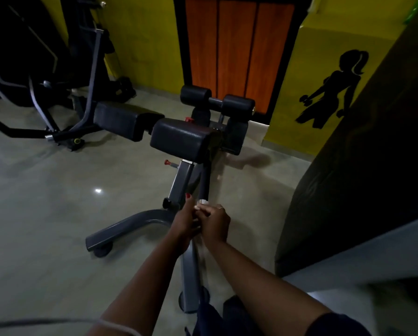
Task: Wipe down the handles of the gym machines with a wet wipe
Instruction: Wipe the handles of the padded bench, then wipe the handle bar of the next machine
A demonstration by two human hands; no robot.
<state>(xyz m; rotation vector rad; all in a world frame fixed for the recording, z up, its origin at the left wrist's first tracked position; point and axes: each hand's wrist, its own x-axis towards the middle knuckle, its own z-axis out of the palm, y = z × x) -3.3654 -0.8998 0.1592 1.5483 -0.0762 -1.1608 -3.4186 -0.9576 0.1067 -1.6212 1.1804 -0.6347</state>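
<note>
Hands met on the handle (204, 185). The right hand (215, 224) was curled round the wet wipe (202, 202) and the bar, and the left hand (185, 221) gripped the same bar just beside it, the two touching. The handle's long axis ran straight away from the person, rising toward the bench pad (183, 139), with a bare length just past the knuckles. The wipe's white edge poked out on that side, so my read is the next stroke goes forward along the bar, led by the right hand.
</note>
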